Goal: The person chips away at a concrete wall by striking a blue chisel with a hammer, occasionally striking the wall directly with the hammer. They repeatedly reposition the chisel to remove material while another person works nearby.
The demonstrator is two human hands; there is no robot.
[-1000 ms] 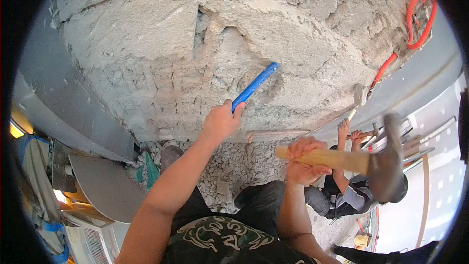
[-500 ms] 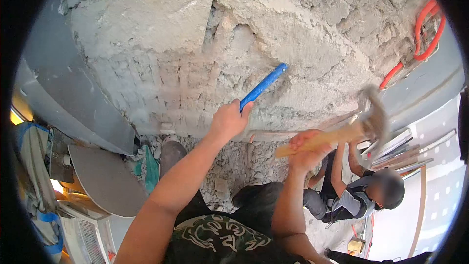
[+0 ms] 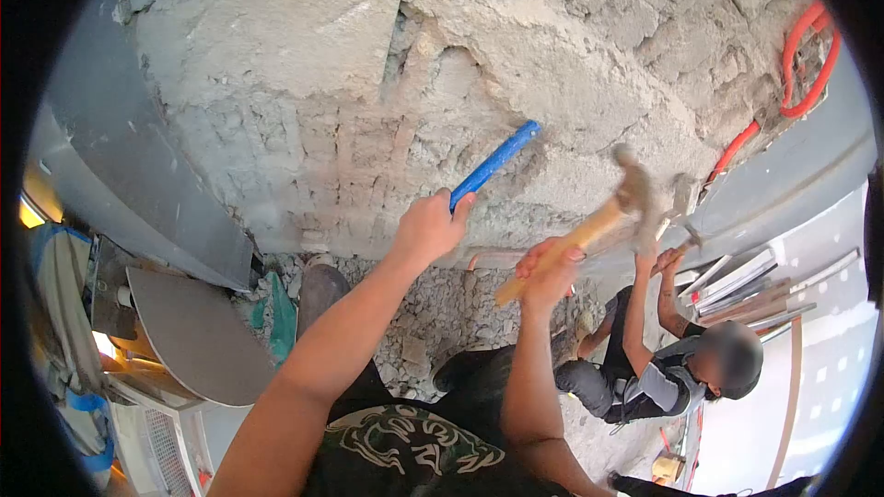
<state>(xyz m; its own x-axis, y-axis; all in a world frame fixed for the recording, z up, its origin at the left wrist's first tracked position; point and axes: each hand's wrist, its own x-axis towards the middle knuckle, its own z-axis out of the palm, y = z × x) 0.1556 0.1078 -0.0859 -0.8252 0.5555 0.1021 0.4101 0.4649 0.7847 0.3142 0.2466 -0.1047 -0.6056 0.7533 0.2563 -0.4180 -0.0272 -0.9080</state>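
On my remote feed I see the left hand [image 3: 428, 228] gripping a long blue bar-shaped chisel [image 3: 494, 161], its tip set against the rough grey chipped plaster wall [image 3: 276, 64]. The right hand [image 3: 548, 269] is closed round a wooden-handled hammer [image 3: 594, 224], its blurred head in front of that wall.

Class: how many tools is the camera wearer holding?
2. A blue chisel in the left hand, tip at the wall; a wooden-handled hammer in the right hand. The co-worker may hold more.
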